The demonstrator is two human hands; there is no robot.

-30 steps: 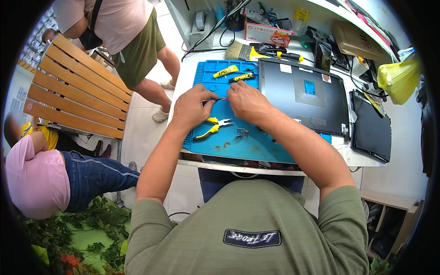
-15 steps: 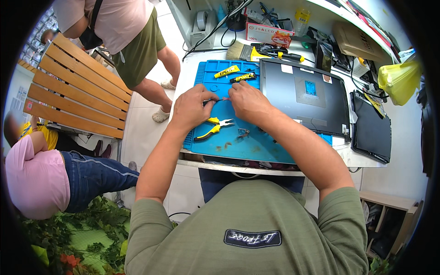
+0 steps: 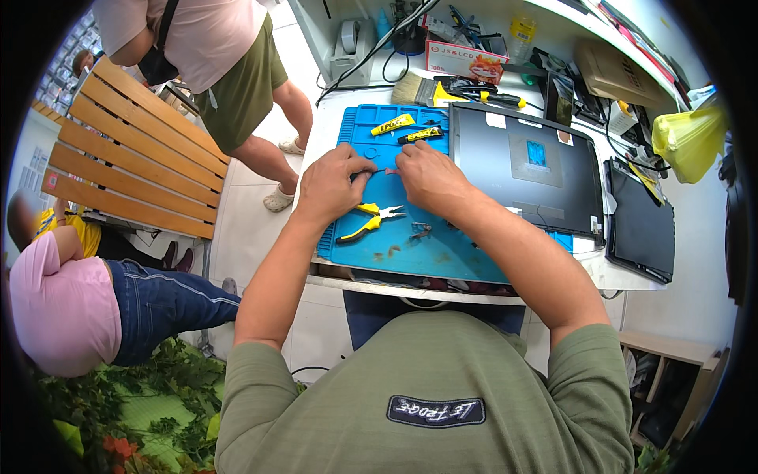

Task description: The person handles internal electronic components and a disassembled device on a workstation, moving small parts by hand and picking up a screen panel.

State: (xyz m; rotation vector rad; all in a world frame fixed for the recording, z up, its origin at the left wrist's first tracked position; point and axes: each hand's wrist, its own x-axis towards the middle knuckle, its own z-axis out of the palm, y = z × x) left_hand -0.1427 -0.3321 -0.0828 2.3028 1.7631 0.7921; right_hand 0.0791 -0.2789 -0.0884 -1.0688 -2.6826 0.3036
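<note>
Currently, the thin piece (image 3: 384, 171) lies between the two hands, upper centre of the frame, above the blue mat (image 3: 363, 251). The left hand (image 3: 335, 183) is at the left end of the piece, thumb and forefinger closed on it in a pinch. The right hand (image 3: 430, 177) is at the right end, fingers curled downward, just beside a small pinkish section. Its thumb and fingertips are mostly hidden behind the back of the hand; whether it also grips the piece cannot be determined.

Only a short middle length of the piece shows; both ends are covered by fingers, and its exact form is too small to make out. The pliers (image 3: 376, 218) lie below the hands, jaws apart, pointing right. A yellow tube (image 3: 392, 125) and a black tube (image 3: 420, 135) lie above. The small metal part (image 3: 420, 230), lower on the mat, is indistinct. The right forearm covers part of the mat and borders the dark panel (image 3: 489, 162), right of centre.
</note>
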